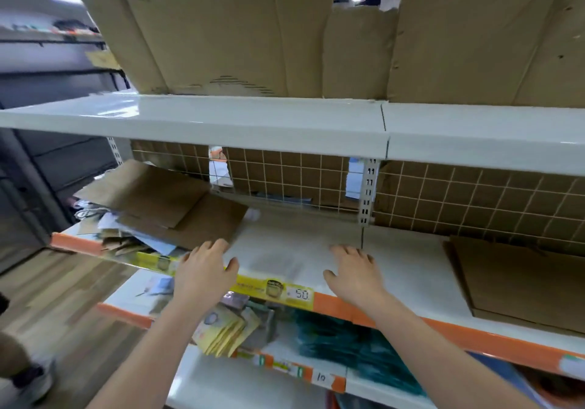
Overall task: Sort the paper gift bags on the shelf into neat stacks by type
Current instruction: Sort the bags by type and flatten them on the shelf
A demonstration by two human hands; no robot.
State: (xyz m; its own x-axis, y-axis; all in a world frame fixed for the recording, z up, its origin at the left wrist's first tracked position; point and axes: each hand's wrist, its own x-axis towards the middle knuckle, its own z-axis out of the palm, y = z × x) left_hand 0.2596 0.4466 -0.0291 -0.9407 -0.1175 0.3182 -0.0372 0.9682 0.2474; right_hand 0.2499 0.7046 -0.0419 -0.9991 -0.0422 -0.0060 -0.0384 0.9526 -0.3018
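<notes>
Both of my hands reach over the orange front edge of the white metal shelf (285,250): left hand (202,269) with fingers relaxed at the untidy heap of brown paper gift bags (164,206), right hand (354,272) spread flat over bare shelf. Well apart to the right lies a neat stack of brown paper bags (519,278).

The middle of the white shelf (285,250) lies bare between a loose heap of brown bags (164,209) on the left and a flat brown stack (519,278) at the right. The shelf above (221,117) overhangs low, and a wire grid (285,177) closes the back.
</notes>
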